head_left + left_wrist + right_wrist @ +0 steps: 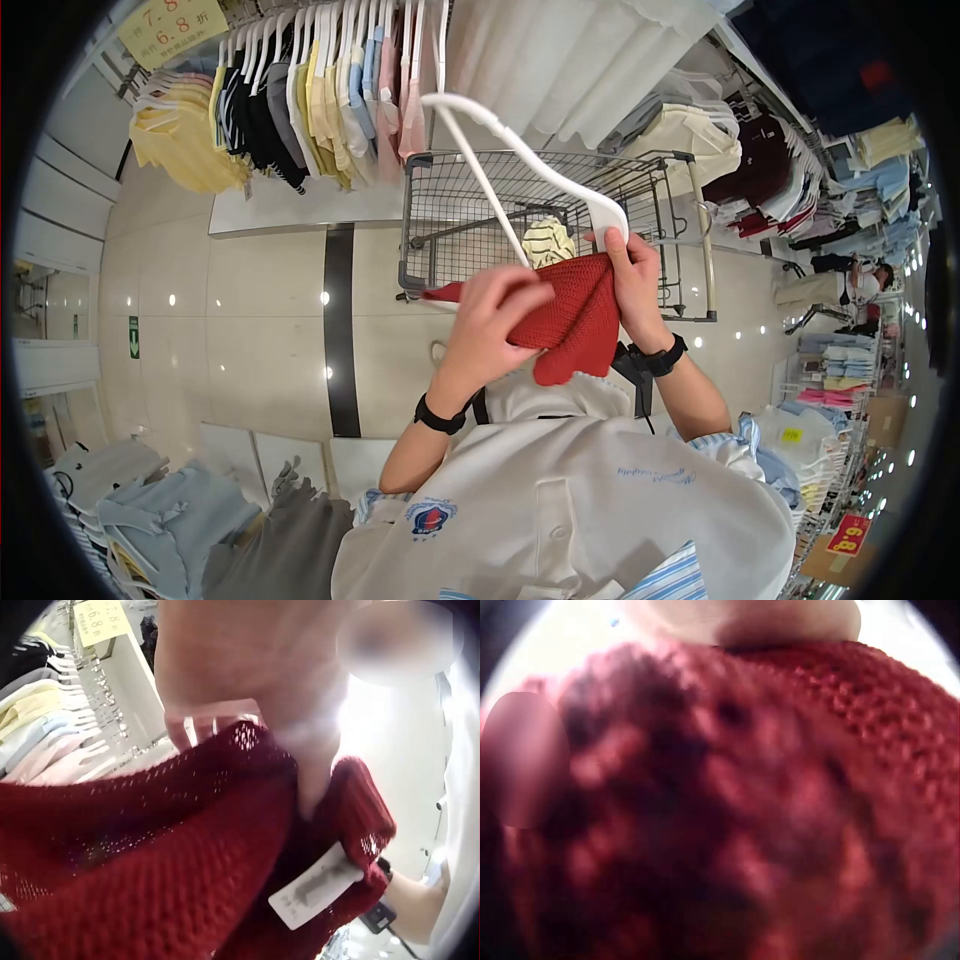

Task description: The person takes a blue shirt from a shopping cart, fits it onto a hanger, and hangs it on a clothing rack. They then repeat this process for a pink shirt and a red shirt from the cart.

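A red knit garment (pixel 572 318) is bunched between both hands, and a white label (pixel 315 889) shows on it in the left wrist view. A white clothes hanger (pixel 500 135) slants up from the knit. My right hand (pixel 637 285) pinches the hanger's end, thumb on top, with the knit beside its fingers. On the other side my left hand (pixel 490 325) grips the knit, thumb (pixel 311 784) on the near face and fingers behind the edge. Red knit (pixel 727 810) fills most of the right wrist view, hiding most of that hand.
A wire shopping cart (pixel 480 172) stands just ahead, a striped cloth item (pixel 548 243) inside it. Racks of hanging clothes (pixel 330 90) line the far side, with more grey and blue clothes (pixel 180 510) at lower left. Another person (pixel 845 285) is at far right.
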